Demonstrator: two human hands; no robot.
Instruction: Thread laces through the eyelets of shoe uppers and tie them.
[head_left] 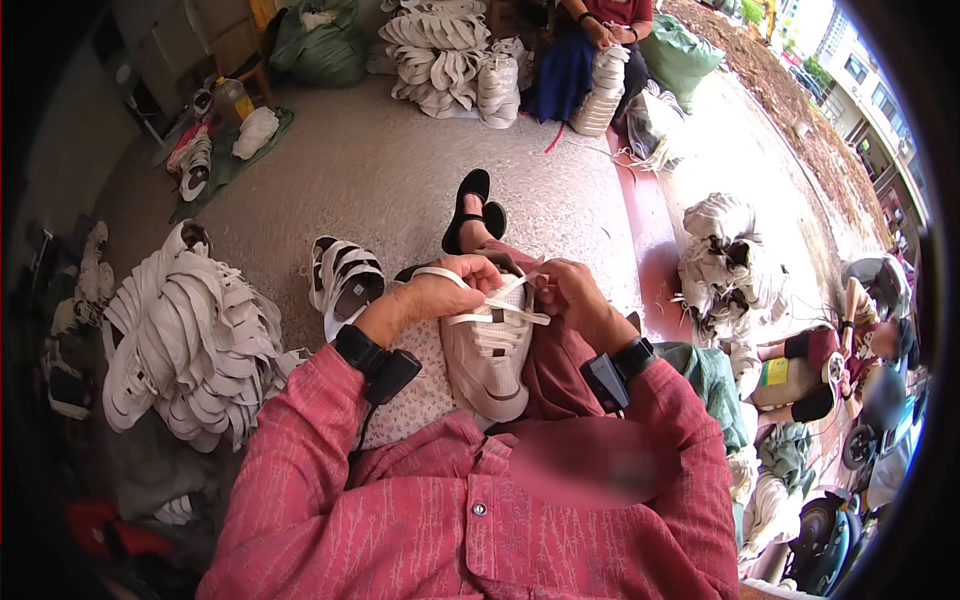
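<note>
A white sneaker upper (487, 362) lies on my lap, its toe pointing toward me. White shoelace (516, 313) crosses its tongue and runs through the lower eyelets. My left hand (445, 293) is closed at the left side of the opening, thumb and fingertips pinching a length of the lace. On the other side, my right hand (572, 295) pinches a lace near the upper right eyelets. The far end of the upper is partly hidden behind my hands. A dark device is strapped to each wrist.
A big heap of white uppers (195, 350) stands at my left, with a striped upper (345, 280) nearer. More piles (728, 265) lie at the right and far side (435, 60). A co-worker's hands (610, 35) hold stacked uppers. Green sacks (320, 45) stand at the back.
</note>
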